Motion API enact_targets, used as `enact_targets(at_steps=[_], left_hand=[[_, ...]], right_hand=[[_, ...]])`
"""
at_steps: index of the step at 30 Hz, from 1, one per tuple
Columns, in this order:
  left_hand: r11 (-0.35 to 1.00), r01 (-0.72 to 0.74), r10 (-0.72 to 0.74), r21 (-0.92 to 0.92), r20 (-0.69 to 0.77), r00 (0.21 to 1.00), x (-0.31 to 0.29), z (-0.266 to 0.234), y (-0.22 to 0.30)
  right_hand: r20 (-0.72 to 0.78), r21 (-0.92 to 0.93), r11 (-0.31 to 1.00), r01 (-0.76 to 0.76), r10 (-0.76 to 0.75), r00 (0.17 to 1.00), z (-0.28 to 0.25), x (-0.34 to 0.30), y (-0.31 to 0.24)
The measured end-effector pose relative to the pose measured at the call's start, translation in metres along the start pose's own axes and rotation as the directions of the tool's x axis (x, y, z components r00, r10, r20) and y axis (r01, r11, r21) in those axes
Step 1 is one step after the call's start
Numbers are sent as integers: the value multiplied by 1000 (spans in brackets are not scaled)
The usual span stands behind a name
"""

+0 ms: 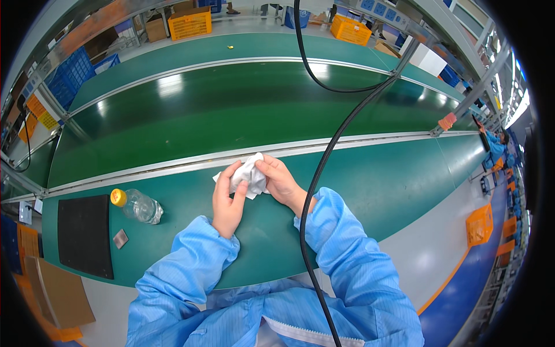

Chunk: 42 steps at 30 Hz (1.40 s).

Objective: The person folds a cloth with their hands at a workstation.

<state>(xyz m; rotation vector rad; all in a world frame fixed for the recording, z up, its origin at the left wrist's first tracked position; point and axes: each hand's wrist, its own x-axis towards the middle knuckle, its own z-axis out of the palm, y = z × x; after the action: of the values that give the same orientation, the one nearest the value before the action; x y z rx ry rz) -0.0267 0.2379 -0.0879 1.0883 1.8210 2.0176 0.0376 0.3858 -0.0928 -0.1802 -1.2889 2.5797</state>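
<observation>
A crumpled white cloth (247,176) is held between my two hands, above the green worktop (393,179) near its far metal edge. My left hand (226,202) grips its left side, thumb and fingers closed on it. At its right side my right hand (281,180) pinches the cloth between thumb and fingers. Whether anything is wrapped inside the cloth is hidden. To the left lies a clear plastic bottle (140,206) with a yellow cap, tipped on its side. A small grey square piece (121,239) rests near the bottle, beside a black mat (84,236).
A black cable (341,130) hangs across the view, passing over my right forearm. Beyond the metal rail runs a dark green conveyor belt (202,121). Orange crates (191,24) stand at the back, another orange crate (479,225) on the right floor, and a cardboard box (60,292) lower left.
</observation>
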Motion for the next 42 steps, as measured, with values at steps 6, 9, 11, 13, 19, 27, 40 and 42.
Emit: enact_targets(at_steps=[6, 9, 11, 13, 19, 27, 40, 42], left_hand=[[996, 77, -77, -43, -9, 997, 1, -3, -17], [989, 123, -126, -79, -31, 992, 1, -6, -20], [995, 88, -91, -55, -62, 994, 1, -5, -16], [998, 54, -56, -29, -91, 994, 2, -4, -6], [995, -58, 68, 82, -126, 990, 2, -6, 10], [984, -128, 138, 123, -79, 987, 0, -9, 5], [999, -24, 27, 40, -81, 996, 4, -3, -2], [989, -47, 51, 142, -20, 999, 6, -3, -2]], right_hand=[[34, 54, 998, 12, -14, 999, 5, 1, -3], [69, 60, 998, 7, -11, 998, 7, 1, -3], [75, 52, 999, 0, -4, 997, 6, 0, -3], [80, 6, 1000, -30, 30, 996, 4, -2, -2], [113, -186, 980, -76, 98, 989, 7, -3, -2], [71, -302, 952, -58, 83, 994, 5, -5, 2], [-47, -261, 928, 266, -288, 957, 7, 3, 1], [-72, -239, 940, 242, -265, 961, 15, 0, -6]])
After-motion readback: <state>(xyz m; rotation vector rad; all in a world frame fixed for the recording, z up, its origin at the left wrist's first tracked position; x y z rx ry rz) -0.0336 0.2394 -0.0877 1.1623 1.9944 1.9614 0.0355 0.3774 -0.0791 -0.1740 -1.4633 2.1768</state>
